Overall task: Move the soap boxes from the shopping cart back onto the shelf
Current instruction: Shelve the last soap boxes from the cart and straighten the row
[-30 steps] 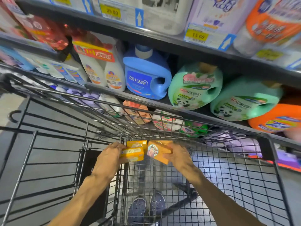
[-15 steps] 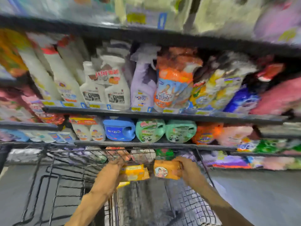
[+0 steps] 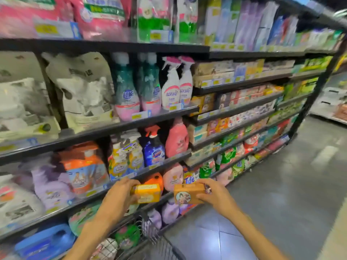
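The big shelf (image 3: 105, 128) fills most of my view now, full of bottles and bags. A second ago I was looking down into the shopping cart (image 3: 161, 246); now my head is up and turned along the aisle, and only the cart's wire corner shows at the bottom. That means the 2 soap boxes are out of the cart and I am looking for their spot.

Farther along on the right I see rows of small boxes (image 3: 234, 102) on the shelves. I think the soap goes there, so I guess I need to walk that way, but the rows are too blurry to be sure.

My left hand (image 3: 120, 196) has its grip pinched on the yellow soap box (image 3: 148, 193), fingers on top and thumb at the side. My right hand (image 3: 212, 194) has its grip wrapped on the orange soap box (image 3: 186, 193), the one with a round picture on its face. Both boxes are in the air in front of a low shelf, just beside each other, not touching the shelf
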`<state>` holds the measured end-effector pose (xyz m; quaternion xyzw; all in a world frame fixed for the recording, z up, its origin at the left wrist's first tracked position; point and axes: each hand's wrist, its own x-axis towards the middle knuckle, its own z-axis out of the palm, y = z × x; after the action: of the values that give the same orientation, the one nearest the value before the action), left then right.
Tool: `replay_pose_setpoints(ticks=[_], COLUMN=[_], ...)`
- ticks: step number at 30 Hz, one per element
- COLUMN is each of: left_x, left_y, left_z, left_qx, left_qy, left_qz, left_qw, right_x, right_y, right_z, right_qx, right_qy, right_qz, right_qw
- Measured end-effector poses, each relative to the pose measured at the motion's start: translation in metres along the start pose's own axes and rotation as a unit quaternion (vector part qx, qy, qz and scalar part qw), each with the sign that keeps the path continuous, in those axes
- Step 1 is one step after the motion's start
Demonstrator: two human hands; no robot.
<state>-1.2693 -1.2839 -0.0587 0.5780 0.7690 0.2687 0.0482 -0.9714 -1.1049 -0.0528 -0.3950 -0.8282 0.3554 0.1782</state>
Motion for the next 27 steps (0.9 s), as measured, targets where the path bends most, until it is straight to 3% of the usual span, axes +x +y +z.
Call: replay_pose_setpoints(ticks=[7, 14, 21, 27], left_x=[0.095, 0.192, 0.275, 0.351], left_y=[0.147, 0.276, 0.335, 0.343], left_z=[0.051, 0.119, 0.162, 0.193], left_qx=[-0.026, -0.036, -0.035, -0.053], left_qy=[-0.033, -0.019, -0.021, 0.008], left_qz=[0.070, 0.161, 0.173, 0.191], left_qw=[0.997, 0.986, 0.984, 0.980], right_x=[-0.011, 0.002, 0.039, 0.115], right_y=[0.088, 0.181, 0.242, 0.282], right_z=[-0.148, -0.275, -0.360, -0.402], right_qx=[0.013, 0.001, -0.008, -0.006], right_qy=[0.086, 0.144, 0.185, 0.187], right_qz=[0.028, 0.023, 0.033, 0.023], right_qw=[0.996, 0.989, 0.982, 0.982])
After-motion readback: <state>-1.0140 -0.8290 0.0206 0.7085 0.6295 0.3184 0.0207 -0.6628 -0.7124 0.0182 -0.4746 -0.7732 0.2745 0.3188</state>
